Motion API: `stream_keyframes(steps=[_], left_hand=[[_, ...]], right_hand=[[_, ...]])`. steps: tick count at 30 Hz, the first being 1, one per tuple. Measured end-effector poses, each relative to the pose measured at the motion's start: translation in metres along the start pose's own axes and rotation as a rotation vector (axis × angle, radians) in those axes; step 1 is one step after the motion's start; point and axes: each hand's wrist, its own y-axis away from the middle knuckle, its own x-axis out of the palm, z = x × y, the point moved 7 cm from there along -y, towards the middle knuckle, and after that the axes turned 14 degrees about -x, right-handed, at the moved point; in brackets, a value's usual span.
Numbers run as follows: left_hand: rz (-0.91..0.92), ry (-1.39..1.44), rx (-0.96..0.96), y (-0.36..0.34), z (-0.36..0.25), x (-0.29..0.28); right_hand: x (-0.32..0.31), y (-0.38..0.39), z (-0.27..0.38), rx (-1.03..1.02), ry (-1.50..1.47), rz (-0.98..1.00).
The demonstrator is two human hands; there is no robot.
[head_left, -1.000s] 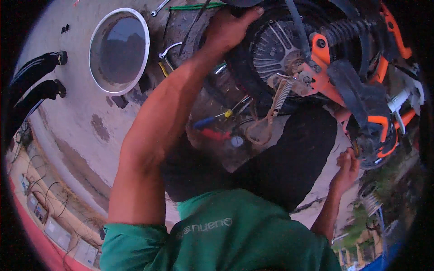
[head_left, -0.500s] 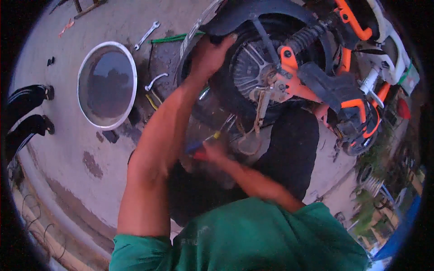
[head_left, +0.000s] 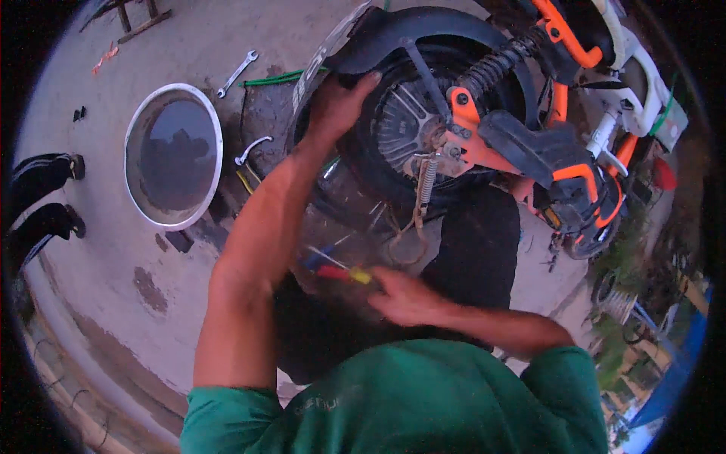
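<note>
My left hand (head_left: 336,106) grips the black tyre (head_left: 363,163) of a motorbike rear wheel, fingers curled over the tread near the mudguard (head_left: 412,30). The wheel hub (head_left: 404,125) and an orange swing arm (head_left: 469,129) sit just right of it, with a coil spring (head_left: 426,181) hanging below. My right hand (head_left: 404,296) rests low in front of me, touching a red and yellow handled screwdriver (head_left: 340,272) that lies among tools on the ground beside a blue one (head_left: 316,257). Whether the fingers close on it is unclear.
A round white-rimmed basin (head_left: 172,155) holding dark water stands on the concrete at left. Two spanners (head_left: 238,72) (head_left: 252,147) lie near it. Another person's black shoes (head_left: 41,197) are at the far left. The orange and black bike body (head_left: 575,181) fills the right.
My right hand came in from the right side to the tools below the wheel. The view shifted, so the wheel and basin sit lower. My left hand stays on the tyre.
</note>
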Motion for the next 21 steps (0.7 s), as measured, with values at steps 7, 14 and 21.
stream_keyframes(steps=[7, 14, 21], left_hand=[[0.063, 0.047, 0.074, -0.004, -0.003, 0.004], [0.059, 0.009, 0.113, -0.002, -0.008, 0.01], [0.02, -0.008, 0.127, -0.013, 0.005, 0.012]], right_hand=[[-0.214, 0.054, 0.151, -0.348, 1.175, -0.396], [-0.262, -0.009, 0.147, -0.339, 1.435, -0.314], [-0.261, -0.037, 0.141, -0.254, 1.464, -0.323]])
